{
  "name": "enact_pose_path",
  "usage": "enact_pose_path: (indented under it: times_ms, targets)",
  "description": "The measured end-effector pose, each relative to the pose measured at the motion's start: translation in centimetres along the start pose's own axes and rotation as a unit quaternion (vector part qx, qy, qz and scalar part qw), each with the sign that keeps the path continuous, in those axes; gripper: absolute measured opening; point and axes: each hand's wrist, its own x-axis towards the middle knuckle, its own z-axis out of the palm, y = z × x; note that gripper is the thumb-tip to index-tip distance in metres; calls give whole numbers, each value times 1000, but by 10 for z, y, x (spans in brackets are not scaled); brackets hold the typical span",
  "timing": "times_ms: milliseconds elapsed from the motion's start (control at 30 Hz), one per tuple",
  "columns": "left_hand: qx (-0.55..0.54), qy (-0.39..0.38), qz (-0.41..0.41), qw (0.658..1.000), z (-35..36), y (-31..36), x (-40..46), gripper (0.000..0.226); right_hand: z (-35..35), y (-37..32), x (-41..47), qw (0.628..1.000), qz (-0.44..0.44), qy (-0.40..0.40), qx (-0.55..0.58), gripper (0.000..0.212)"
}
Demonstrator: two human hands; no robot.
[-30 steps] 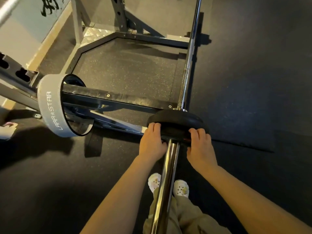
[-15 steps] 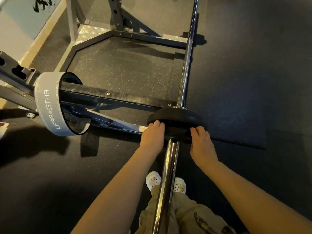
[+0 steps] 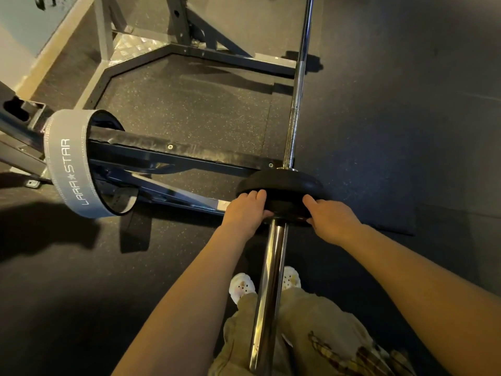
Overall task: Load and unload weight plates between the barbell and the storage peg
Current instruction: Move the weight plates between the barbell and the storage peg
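Both hands grip one black weight plate [image 3: 280,189] at the inner end of the barbell sleeve [image 3: 268,294]. The left hand [image 3: 245,213] holds the plate's rim at about 9 o'clock, fingers curled over the edge and thumb tucked under the near face. The right hand [image 3: 332,219] holds the rim at about 3 o'clock, fingers likewise wrapped over the top. Neither hand is spread flat; each closes on the rim, though the thumbs are partly hidden, so how firm the pinch is can only be supposed.

The plate lies at 12 o'clock from the wrists, seen nearly edge-on, its bore threaded on the sleeve and apparently seated against the collar. The sleeve's long axis runs from 6 o'clock, between the person's shoes [image 3: 241,287], toward 12 o'clock, where the thinner barbell shaft [image 3: 298,85] carries on over the rubber floor [image 3: 406,131]. The two hands sit about equally near, one on each side of this axis.

Any move of the plate must follow that axis: toward 6 o'clock to come off, and probably no farther toward 12 o'clock.

At 9 to 10 o'clock a grey lifting belt [image 3: 67,172] loops round an arm of the rack frame [image 3: 168,156]. The storage peg cannot be identified here.
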Motion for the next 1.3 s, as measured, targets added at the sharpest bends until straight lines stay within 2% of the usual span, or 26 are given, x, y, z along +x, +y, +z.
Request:
enact_pose_path:
  times_ms: [167,267,400,500,667,767,833,933,1133,1300]
  targets:
    - [9,-5,-14,1000,-2,4,-2,41,-5,5,4,996,-52,-34,-61,47]
    - [19,-25,-32,999,-5,6,-2,47,-9,7,11,995,-67,-53,-51,50]
    - [88,-43,-60,993,-4,19,5,48,-9,4,13,994,-66,-84,-27,45]
    - [105,-40,-85,990,2,24,9,50,-8,6,11,995,-76,-70,-15,46]
    - [145,-38,-55,987,0,17,11,42,-7,16,12,994,-71,-75,32,42]
    - [156,-49,-39,986,-3,18,8,40,-6,21,14,986,-141,-86,-4,57]
    - [163,-61,-10,985,-3,17,2,39,-4,24,11,983,-153,-102,-9,58]
    - [162,-64,8,985,2,18,-11,41,7,24,3,983,-153,-100,-14,56]
    - [162,-39,-19,986,10,23,-12,46,15,17,0,989,-120,-90,-6,55]
    - [145,-47,-53,987,11,26,-13,46,20,14,-2,988,-87,-117,59,60]
